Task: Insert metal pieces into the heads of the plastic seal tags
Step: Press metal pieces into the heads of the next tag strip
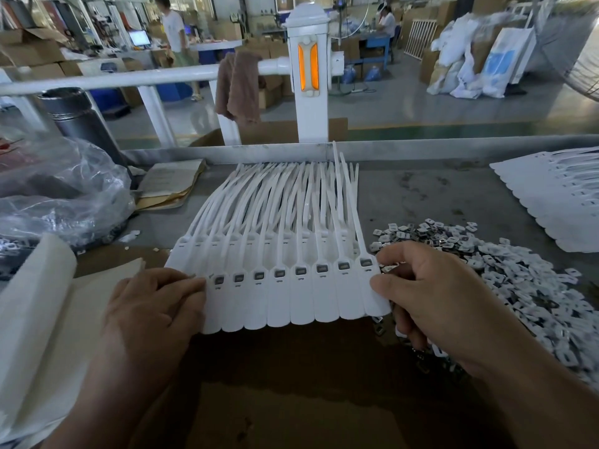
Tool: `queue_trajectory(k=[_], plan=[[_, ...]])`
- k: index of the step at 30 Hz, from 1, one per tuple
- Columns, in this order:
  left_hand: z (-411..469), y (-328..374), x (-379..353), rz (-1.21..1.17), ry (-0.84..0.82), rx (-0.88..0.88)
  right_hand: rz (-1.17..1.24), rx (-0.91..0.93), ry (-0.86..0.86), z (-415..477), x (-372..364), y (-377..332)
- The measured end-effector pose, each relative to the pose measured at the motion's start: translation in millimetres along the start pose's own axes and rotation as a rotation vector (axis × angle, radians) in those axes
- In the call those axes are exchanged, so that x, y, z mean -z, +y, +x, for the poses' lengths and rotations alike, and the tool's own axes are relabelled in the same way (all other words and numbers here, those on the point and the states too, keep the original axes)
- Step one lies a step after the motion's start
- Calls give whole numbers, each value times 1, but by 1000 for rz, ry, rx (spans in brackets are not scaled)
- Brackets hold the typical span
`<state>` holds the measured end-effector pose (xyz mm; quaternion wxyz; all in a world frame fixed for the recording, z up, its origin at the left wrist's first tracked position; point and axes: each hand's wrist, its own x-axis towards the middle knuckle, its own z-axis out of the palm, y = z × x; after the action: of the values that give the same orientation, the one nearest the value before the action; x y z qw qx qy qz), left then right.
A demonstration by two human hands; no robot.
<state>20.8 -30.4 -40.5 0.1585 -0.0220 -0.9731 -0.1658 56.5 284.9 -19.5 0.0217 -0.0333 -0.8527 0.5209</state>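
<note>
A joined strip of white plastic seal tags (291, 299) lies fanned out on the brown board (291, 367), tails pointing away. Several heads across the strip show a dark metal piece (300, 271) seated in them. My left hand (152, 315) holds the strip's left end, fingers curled over the leftmost tags and hiding their heads. My right hand (431, 296) pinches the rightmost tag at its edge between thumb and fingers. A large heap of loose metal pieces (518, 277) lies just right of my right hand.
More white tag strips (557, 202) are stacked at the far right. White sheets (42, 306) lie at the left, with a clear plastic bag (61, 196) and a worn booklet (168, 186) behind. A metal rail (324, 150) edges the table's far side.
</note>
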Motion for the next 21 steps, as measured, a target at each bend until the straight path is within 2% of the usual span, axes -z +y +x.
queue_trajectory(k=[3, 6, 13, 21], plan=[[2, -3, -2, -144, 78, 152, -2, -1, 1, 0, 0, 0], [8, -4, -3, -151, 107, 256, 3, 0, 5, 1, -1, 0], [25, -2, -1, -76, -3, 306, 2, 0, -3, 0, 0, -1], [33, -7, 1, -198, -87, 322, 2, -7, -2, 0, 0, -2]])
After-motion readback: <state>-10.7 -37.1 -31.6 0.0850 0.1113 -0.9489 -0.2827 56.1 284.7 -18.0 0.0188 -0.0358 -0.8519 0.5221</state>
